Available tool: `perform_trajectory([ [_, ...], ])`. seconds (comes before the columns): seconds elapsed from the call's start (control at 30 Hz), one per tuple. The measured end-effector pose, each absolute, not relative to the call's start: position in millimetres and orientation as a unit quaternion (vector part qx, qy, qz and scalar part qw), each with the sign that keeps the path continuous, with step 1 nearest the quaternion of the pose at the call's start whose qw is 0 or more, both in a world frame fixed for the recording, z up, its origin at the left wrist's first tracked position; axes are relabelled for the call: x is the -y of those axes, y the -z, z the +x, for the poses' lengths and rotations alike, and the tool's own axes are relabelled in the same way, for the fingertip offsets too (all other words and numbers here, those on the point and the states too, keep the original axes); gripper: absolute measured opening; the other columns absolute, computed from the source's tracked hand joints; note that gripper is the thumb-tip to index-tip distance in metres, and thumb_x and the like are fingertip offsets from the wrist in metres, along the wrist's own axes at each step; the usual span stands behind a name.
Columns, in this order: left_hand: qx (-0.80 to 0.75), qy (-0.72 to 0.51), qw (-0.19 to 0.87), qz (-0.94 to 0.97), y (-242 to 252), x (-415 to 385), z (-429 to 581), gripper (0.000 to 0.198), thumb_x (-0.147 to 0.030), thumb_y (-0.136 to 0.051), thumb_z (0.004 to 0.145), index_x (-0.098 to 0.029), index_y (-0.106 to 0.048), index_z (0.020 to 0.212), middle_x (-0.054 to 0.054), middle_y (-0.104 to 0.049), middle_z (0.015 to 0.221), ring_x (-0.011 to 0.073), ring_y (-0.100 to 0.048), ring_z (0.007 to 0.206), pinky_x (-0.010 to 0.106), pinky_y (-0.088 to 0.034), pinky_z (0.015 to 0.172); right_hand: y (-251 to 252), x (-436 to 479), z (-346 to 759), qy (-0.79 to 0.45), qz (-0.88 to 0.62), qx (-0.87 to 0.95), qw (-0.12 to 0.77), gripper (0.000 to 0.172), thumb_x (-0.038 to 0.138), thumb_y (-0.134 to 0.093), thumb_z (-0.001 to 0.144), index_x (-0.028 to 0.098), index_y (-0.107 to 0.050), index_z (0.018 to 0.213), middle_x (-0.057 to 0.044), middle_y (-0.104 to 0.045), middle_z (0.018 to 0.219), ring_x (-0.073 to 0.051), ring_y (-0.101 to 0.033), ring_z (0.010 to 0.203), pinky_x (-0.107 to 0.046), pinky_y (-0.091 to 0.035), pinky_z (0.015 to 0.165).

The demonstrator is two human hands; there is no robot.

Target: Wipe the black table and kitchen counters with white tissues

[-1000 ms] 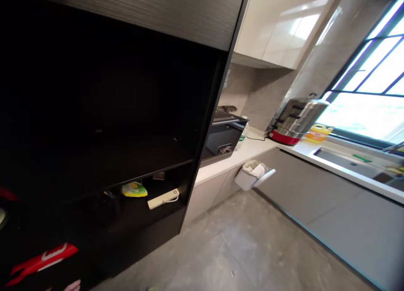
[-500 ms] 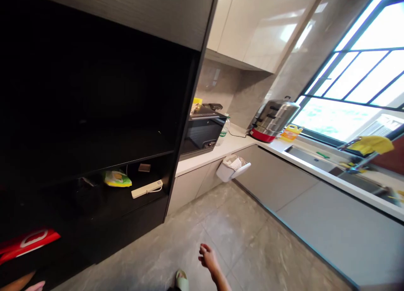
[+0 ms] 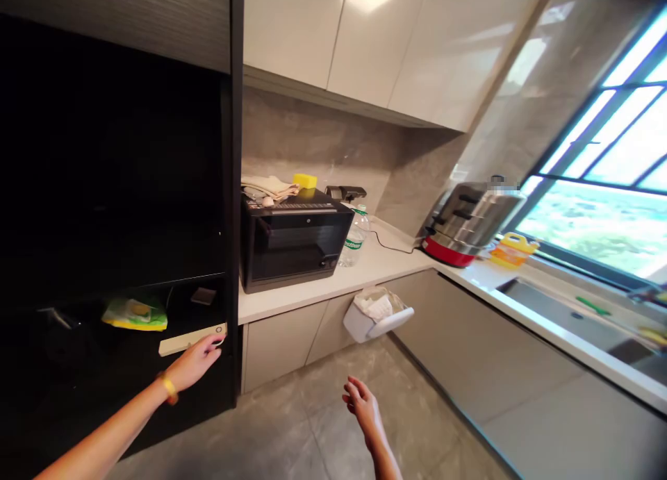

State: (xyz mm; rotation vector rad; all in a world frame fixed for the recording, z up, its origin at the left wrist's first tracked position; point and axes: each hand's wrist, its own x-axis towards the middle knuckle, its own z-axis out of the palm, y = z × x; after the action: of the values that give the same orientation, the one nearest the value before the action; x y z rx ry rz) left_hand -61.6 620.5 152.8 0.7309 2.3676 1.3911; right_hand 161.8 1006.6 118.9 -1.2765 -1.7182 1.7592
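Observation:
My left hand [image 3: 194, 362], with a yellow band on its wrist, reaches into the black shelf unit. Its fingertips are at the right end of a white power strip [image 3: 188, 340], which lies on the shelf with its cord looped at that end. No firm grip shows. Left of the strip lies a yellow-green packet [image 3: 134, 315], and behind it a small dark brown object [image 3: 203, 296]. My right hand [image 3: 363, 408] hangs in the air over the tiled floor, fingers loosely apart, holding nothing and touching nothing.
A black microwave oven [image 3: 294, 242] and a water bottle [image 3: 355, 238] stand on the white counter [image 3: 388, 270]. A steel steamer pot with a red base [image 3: 472, 221] stands further right. A small bin [image 3: 376, 317] hangs on a cabinet door. A steel sink [image 3: 563, 320] lies beneath the window.
The view has swung left and toward the shelf unit. My left hand has come into view at the power strip, and my right hand has risen slightly. The strip has not visibly moved.

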Motion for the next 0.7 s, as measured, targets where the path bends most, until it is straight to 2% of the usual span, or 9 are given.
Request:
perform_trajectory([
  [0.07,-0.824,-0.484,0.108,0.273,-167,-670,-68,0.057,-0.045,-0.046,0.086,-0.014,-0.053,0.134,0.015,-0.058,0.134,0.0252,-0.058,0.122,0.043,-0.042,0.109,-134,-1029,146,-0.627,-0.442,0.615,0.182,0.063,0.053,-0.073,0.043,0.015,-0.069,0.094,-0.008,-0.072,0.082,-0.022,-0.069,0.069,-0.03,-0.049,0.063],
  [0.2,-0.822,-0.503,0.02,0.268,-167,-738,-91,0.056,-0.032,-0.048,0.086,-0.012,-0.047,0.138,0.018,-0.044,0.147,0.0257,-0.04,0.139,0.046,-0.027,0.119,-145,-1062,120,-0.642,-0.417,0.621,0.167,0.068,0.053,-0.074,0.045,0.014,-0.068,0.1,-0.009,-0.073,0.086,-0.022,-0.069,0.074,-0.029,-0.05,0.065],
  [0.4,-0.784,-0.569,-0.07,0.24,-166,-797,-123,0.05,-0.031,-0.044,0.094,-0.018,-0.04,0.142,0.016,-0.029,0.156,0.0233,-0.03,0.145,0.046,-0.026,0.119,-142,-1140,73,-0.621,-0.433,0.628,0.181,0.072,0.059,-0.074,0.041,0.016,-0.068,0.099,-0.009,-0.073,0.09,-0.024,-0.069,0.077,-0.03,-0.051,0.066],
  [0.53,-0.764,-0.578,-0.166,0.232,-180,-824,-141,0.042,-0.03,-0.045,0.096,-0.024,-0.044,0.138,0.011,-0.032,0.156,0.0222,-0.033,0.143,0.045,-0.029,0.118,-144,-1202,34,-0.595,-0.448,0.639,0.192,0.074,0.062,-0.073,0.036,0.017,-0.067,0.094,-0.01,-0.073,0.089,-0.024,-0.068,0.074,-0.03,-0.051,0.064],
  [0.7,-0.759,-0.566,-0.25,0.202,-196,-855,-164,0.035,-0.024,-0.048,0.095,-0.025,-0.05,0.13,0.008,-0.042,0.148,0.0211,-0.041,0.137,0.039,-0.031,0.118,-129,-1260,9,-0.566,-0.449,0.655,0.221,0.065,0.066,-0.071,0.046,0.019,-0.069,0.091,-0.008,-0.071,0.083,-0.021,-0.066,0.069,-0.029,-0.049,0.061],
])
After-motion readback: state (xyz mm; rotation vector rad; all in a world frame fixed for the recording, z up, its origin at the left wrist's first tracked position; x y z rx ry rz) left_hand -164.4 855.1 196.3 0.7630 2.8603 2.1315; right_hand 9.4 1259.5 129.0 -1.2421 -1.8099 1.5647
